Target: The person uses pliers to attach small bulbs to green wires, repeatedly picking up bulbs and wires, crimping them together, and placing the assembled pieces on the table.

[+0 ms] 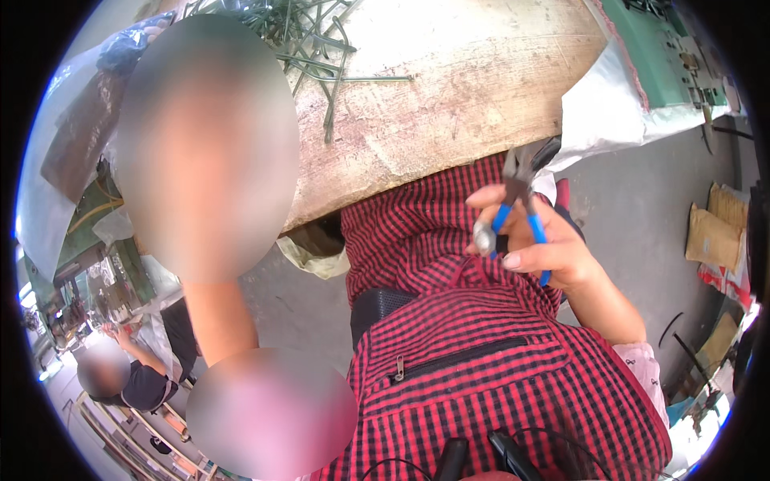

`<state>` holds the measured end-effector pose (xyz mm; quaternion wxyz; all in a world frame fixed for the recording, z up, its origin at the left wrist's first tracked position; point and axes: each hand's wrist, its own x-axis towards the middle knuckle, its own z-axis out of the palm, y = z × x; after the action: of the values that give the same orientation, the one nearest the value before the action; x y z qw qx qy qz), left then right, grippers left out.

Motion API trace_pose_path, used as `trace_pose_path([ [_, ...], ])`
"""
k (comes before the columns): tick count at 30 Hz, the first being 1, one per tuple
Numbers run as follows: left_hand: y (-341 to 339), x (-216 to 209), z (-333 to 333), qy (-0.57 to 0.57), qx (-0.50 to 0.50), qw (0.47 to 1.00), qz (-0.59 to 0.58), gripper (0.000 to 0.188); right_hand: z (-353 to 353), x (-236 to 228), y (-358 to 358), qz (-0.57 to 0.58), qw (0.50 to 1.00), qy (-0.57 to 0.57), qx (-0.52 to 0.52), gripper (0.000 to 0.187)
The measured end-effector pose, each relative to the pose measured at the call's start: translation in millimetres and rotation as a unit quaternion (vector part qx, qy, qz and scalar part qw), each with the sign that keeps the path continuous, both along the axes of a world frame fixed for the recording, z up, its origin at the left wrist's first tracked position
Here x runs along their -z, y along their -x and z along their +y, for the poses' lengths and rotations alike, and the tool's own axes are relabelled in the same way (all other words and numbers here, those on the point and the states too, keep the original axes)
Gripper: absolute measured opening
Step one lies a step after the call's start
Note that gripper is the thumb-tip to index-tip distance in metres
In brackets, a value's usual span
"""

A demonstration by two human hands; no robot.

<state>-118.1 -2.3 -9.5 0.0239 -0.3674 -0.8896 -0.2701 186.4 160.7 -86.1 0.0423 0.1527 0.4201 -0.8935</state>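
Note:
My right hand (553, 244) is closed round the blue handles of a pair of pliers (518, 183), held over my lap just off the table's front edge. The metal jaws point up and away from me. Something shiny and silvery sits at one of my fingertips; its kind is unclear. My left arm (220, 321) reaches forward over the left part of the table, and a blurred patch hides my left hand and its fingers. Beyond it, several thin dark green rods (330, 72), some bent, lie in a loose heap on the worn wooden table (449, 88).
A red and black checked apron (481, 361) covers my lap. To the right are white sheeting (605, 104) and a green surface (654, 52). Brown packages (714, 228) stand farther right. Clear plastic (72, 152) hangs at left; another person (144, 385) sits at the lower left.

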Motion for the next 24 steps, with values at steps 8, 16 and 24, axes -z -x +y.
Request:
trace_pose_path([
  [8,-93.6,23.3,-33.0,-0.296,0.062,0.812,-0.500,0.025,-16.1,25.0,3.2,-0.154,0.982,-0.086,-0.070,0.056],
  [16,-134.6,37.0,-25.9,-0.327,0.074,0.703,-0.627,0.031,0.2,-46.9,40.2,0.048,0.723,-0.690,0.003,0.063],
  [24,-123.9,20.0,-33.5,-0.221,0.008,0.718,-0.660,0.028,-12.5,-64.1,38.8,0.007,0.616,-0.787,-0.018,0.064],
])
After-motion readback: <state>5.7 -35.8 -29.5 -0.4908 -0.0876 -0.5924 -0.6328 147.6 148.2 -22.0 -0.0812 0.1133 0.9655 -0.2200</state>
